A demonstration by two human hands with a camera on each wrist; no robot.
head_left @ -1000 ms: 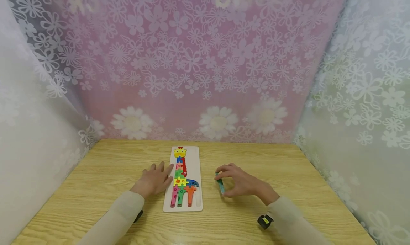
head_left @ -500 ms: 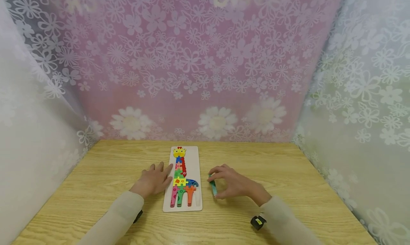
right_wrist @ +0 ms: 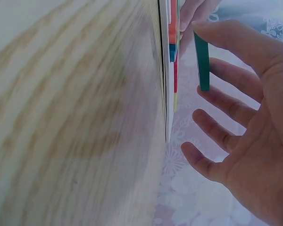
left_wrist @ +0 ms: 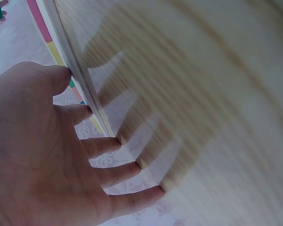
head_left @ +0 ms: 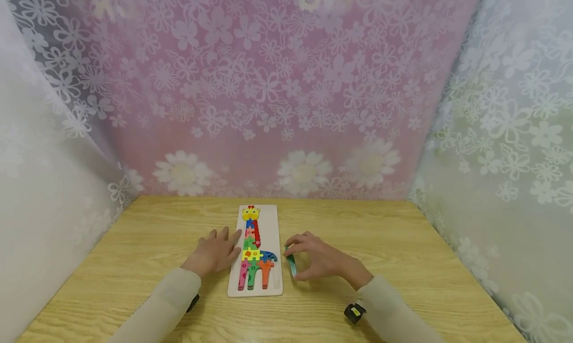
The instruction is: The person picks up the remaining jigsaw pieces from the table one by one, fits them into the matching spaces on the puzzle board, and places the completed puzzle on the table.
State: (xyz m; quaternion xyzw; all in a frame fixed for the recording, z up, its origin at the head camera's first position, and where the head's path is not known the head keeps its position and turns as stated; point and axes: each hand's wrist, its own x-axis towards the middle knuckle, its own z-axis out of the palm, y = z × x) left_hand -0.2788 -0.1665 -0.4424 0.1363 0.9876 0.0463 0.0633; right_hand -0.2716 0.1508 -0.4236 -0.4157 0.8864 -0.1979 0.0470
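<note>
A white puzzle board [head_left: 269, 228] lies on the table, with coloured pieces forming a giraffe [head_left: 253, 254]. Its head is yellow, and the legs are pink, green and orange. A narrow bare recess [head_left: 276, 278] shows to the right of the orange leg. My left hand [head_left: 214, 252] rests at the board's left side, fingers spread, thumb and index fingertip at its edge. Just right of the board, my right hand [head_left: 319, 257] pinches a slim green puzzle piece [right_wrist: 203, 61] by its ends, between thumb and fingers. In the right wrist view the piece is held off the table.
The wooden table [head_left: 358, 223] extends around the board on all sides. A pink floral curtain [head_left: 286, 109] hangs along its back edge, with pale floral cloth [head_left: 515, 159] at the right. Black wrist devices [head_left: 355, 313] sit under both sleeves.
My right hand has moved left with the green puzzle piece, close to the board's right edge. The left hand and the board stay in place.
</note>
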